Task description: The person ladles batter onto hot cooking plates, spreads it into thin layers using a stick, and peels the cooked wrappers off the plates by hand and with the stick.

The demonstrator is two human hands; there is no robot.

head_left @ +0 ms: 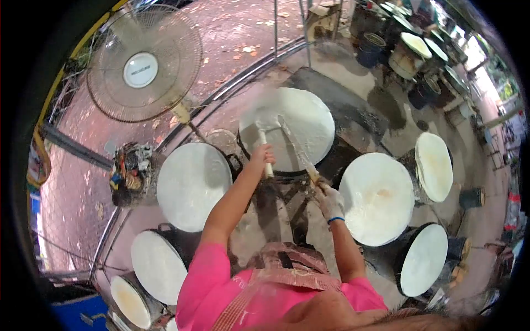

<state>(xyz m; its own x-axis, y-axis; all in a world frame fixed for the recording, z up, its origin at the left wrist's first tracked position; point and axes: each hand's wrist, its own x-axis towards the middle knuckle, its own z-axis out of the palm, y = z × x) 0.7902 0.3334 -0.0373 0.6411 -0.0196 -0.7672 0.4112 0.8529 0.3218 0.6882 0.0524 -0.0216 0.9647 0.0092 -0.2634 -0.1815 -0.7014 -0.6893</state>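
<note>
Pink shirt (207, 284), checked apron (303, 279), 1 blue wristband (335, 219) show.

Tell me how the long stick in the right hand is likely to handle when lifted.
The long stick is probably stiff, since it runs straight with no visible sag. It may be slippery towards its far end, which looks smeared with white. It could feel tip-heavy, as the right hand grips it near one end.

- The head camera looks forward and steeply down.
- Closest is the pink shirt (207, 281) at the bottom; the left hand (263, 155) and right hand (330, 201) lie farther out.
- The field is wide, round-edged.
</note>
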